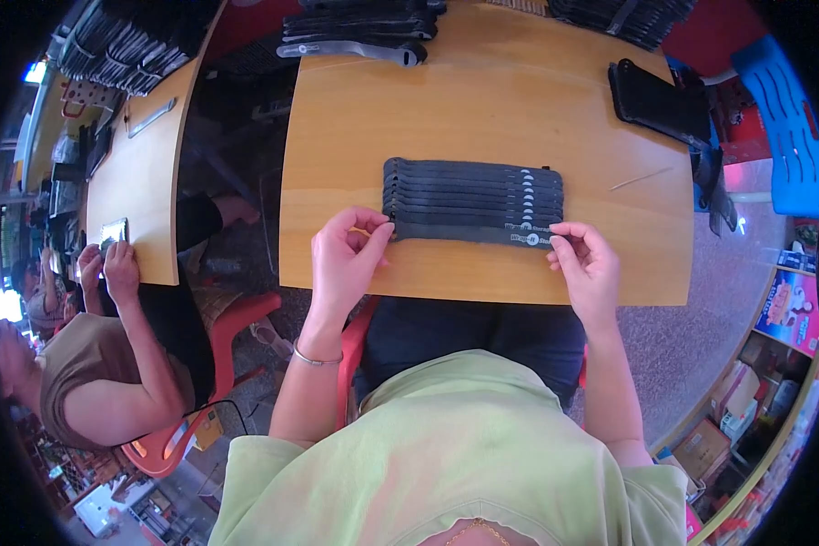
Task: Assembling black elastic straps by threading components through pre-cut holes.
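Observation:
Several black fabric straps [464, 187] lie in an overlapping row on the wooden table [482, 109] in front of me, each set a little nearer than the one behind it. White printed marks line up toward their right ends. My left hand [341, 264] pinches the left end of the nearest strap [464, 230] between thumb and fingers. At its right end, the thumb and fingers of my right hand [593, 271] close on the same strap. It is stretched straight between both hands, at the near side of the row.
Piled black straps [359, 23] sit at the far left of the table, another bundle [623, 16] at the far right. A black stack [657, 102] rests by the right edge, near a thin strand [642, 178]. At left, a person [109, 364] works at another table [150, 182].

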The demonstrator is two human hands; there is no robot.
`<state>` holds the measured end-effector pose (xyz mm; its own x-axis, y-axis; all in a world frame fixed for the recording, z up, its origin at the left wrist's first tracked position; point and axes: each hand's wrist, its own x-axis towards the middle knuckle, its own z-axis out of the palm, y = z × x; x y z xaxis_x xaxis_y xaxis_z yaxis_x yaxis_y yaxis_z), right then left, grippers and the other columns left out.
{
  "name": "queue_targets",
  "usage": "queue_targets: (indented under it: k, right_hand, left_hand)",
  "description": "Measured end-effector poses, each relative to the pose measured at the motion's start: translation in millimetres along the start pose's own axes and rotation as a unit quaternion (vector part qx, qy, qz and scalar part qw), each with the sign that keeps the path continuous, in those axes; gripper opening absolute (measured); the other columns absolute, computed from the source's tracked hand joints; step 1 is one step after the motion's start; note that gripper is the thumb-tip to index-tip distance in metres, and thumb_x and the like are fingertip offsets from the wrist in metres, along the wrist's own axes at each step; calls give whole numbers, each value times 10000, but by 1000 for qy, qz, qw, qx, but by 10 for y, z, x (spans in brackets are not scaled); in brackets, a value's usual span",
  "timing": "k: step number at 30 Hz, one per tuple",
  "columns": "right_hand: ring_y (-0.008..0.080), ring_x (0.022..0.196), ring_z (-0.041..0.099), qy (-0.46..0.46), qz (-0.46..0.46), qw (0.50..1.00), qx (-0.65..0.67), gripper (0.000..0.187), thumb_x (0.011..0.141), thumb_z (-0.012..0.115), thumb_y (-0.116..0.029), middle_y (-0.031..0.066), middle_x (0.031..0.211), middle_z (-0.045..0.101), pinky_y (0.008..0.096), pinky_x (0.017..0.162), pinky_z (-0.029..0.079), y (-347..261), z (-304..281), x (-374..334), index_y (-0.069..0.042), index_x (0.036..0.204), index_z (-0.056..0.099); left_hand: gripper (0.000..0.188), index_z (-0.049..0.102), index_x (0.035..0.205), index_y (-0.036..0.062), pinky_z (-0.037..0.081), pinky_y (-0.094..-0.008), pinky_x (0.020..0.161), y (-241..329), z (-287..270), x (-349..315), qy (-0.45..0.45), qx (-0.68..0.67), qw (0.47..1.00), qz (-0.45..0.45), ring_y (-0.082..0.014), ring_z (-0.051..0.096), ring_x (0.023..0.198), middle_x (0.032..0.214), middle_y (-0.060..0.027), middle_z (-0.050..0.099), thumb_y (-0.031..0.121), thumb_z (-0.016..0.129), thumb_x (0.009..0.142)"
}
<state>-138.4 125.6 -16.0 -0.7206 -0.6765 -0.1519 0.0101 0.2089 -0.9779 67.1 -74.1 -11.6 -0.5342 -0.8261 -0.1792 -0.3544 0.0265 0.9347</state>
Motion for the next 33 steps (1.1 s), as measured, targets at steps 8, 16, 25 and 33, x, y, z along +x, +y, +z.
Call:
queue_targets:
  k: [8, 16, 25, 33]
  right_hand:
    - [42, 656, 561, 21, -3, 999, -26, 131, 853, 651, -21, 8, 808, 597, 174, 559, 472, 0, 39, 22, -8, 963, 583]
    - [36, 642, 548, 37, -22, 997, -70, 149, 828, 676, -12, -1, 770, 583, 180, 554, 464, 13, 39, 27, -15, 909, 551]
    - [38, 615, 551, 60, -40, 990, -123, 164, 804, 697, -17, -2, 717, 589, 193, 551, 472, 62, 81, 38, -26, 878, 551]
    - [47, 608, 562, 76, -43, 988, -129, 183, 795, 709, -24, 6, 707, 590, 210, 552, 487, 44, 96, 54, -24, 871, 542]
  left_hand:
    - [80, 620, 857, -35, 413, -197, 451, -47, -1, 49, 9, 2, 1000, 1, -54, 550, 498, 663, -24, 611, 24, 659, 819]
    - [75, 616, 850, -32, 398, -191, 440, -35, 36, 67, 8, -1, 1000, -5, -38, 524, 493, 653, -15, 600, 22, 657, 819]
    - [61, 606, 823, -22, 371, -181, 459, -44, 62, 92, 26, 31, 999, 4, -23, 479, 501, 653, -4, 590, -1, 661, 804]
    - [62, 605, 816, -16, 378, -179, 473, -56, 75, 85, 31, 46, 998, 8, -19, 478, 510, 647, 0, 589, -8, 663, 797]
